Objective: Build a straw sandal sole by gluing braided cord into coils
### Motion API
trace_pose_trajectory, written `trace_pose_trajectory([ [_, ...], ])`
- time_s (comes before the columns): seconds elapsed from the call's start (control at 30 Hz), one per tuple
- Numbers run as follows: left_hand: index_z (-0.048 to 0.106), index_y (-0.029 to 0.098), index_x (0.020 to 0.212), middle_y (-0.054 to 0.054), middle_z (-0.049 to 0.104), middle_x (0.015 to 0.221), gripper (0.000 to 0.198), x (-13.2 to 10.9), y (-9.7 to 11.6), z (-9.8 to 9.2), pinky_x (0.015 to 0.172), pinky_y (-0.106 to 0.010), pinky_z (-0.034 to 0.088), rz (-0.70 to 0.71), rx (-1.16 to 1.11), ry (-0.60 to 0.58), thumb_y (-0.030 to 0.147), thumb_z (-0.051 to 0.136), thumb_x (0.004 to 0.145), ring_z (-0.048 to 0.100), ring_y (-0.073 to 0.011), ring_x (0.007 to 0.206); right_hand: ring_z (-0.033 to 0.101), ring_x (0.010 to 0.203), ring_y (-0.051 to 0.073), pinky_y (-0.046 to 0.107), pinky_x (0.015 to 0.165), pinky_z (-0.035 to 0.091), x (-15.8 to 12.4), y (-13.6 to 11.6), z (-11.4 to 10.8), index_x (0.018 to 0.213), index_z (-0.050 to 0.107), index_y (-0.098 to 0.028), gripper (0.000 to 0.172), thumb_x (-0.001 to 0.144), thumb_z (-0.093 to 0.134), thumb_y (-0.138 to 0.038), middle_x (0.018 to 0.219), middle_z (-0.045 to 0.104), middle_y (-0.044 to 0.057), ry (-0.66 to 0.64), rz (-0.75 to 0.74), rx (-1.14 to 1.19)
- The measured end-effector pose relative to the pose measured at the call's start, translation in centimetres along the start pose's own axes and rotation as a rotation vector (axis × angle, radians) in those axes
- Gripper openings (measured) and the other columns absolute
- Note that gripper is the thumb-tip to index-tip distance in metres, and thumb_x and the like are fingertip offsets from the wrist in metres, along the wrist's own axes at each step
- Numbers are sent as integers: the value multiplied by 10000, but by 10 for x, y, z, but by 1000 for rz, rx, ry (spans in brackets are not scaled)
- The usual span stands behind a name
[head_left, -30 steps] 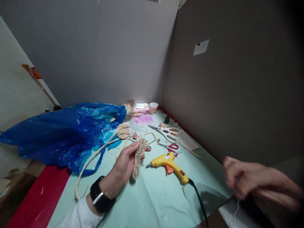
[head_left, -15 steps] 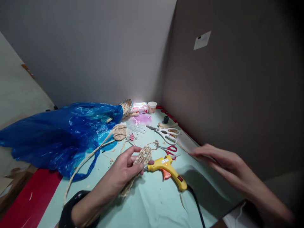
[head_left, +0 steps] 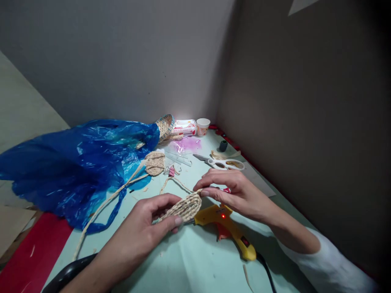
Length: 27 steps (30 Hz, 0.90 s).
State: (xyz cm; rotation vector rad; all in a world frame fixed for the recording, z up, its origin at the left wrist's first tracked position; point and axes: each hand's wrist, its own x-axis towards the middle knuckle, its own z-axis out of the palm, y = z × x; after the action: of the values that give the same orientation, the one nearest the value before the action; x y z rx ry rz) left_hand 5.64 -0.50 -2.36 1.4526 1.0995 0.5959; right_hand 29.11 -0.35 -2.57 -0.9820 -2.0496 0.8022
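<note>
Holding woven straw piece [head_left: 185, 207] in left hand [head_left: 143, 232] — right hand [head_left: 235, 193] apparently pinching it.

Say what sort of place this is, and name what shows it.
Probably a craft corner: a table set against bare walls. The left hand and right hand hold a straw weave. A glue gun, its light on, lies by it, and scissors lie behind.

The right grip [head_left: 241, 193] covers all but a sliver of a red object [head_left: 226, 190]. The nozzle of the glue gun [head_left: 227, 226] is hidden behind the woven piece [head_left: 185, 207], and its cord [head_left: 269, 273] runs off the bottom edge. The blue bag [head_left: 61, 162] is cut by the left edge. Print on the white packet [head_left: 185, 127] is too small to read.
</note>
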Motion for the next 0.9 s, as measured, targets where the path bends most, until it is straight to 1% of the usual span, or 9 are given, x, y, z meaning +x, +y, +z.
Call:
trace_pose_trajectory([
  [0.1,819,234,939,-37,780,851,208,1,-5,-3,690,-256,486,15,64,10,285,729,759,664,-225,769,683,816,145,272,773,502,0,1,3,947,754,-185,123,953,638,-226,919,765,26,50,7,-5],
  [0.27,834,276,924,-28,789,882,185,1,-6,-4,766,-281,504,25,123,14,296,730,773,686,-260,841,675,741,133,253,710,501,0,1,8,888,758,-183,95,915,666,-185,850,762,11,130,44,-7],
  [0.33,832,276,939,-30,785,870,190,0,-6,-4,760,-284,511,13,114,10,313,732,781,681,-258,829,671,729,132,250,701,500,-1,1,9,882,756,-186,94,912,667,-192,843,761,11,143,57,1],
  [0.47,821,261,991,-34,768,819,230,0,-9,-5,670,-255,506,-1,34,-9,357,695,825,663,-216,718,676,738,137,253,712,504,-2,0,10,883,750,-198,94,915,662,-196,846,760,10,152,64,15],
  [0.53,828,257,966,-39,766,813,226,0,-9,-5,631,-241,495,28,6,23,366,684,830,650,-200,684,676,739,140,261,709,503,-3,0,11,882,745,-201,95,918,657,-198,845,758,12,163,64,9],
  [0.67,845,261,850,-44,774,796,169,3,-8,-3,648,-235,501,87,15,104,343,708,795,662,-209,719,675,751,148,269,699,499,-2,0,12,882,741,-199,97,922,652,-204,850,756,23,173,64,-3],
  [0.77,846,267,799,-38,772,751,142,4,-5,-1,647,-233,505,89,37,144,332,724,764,669,-213,713,679,763,147,264,711,503,-2,1,12,896,746,-190,101,927,651,-198,861,758,34,165,44,6],
  [0.9,837,258,754,-39,777,749,148,4,-3,1,632,-242,509,83,43,215,353,725,744,669,-215,687,671,781,144,250,721,500,-5,3,13,931,756,-168,116,940,644,-193,869,753,51,166,-3,-19],
])
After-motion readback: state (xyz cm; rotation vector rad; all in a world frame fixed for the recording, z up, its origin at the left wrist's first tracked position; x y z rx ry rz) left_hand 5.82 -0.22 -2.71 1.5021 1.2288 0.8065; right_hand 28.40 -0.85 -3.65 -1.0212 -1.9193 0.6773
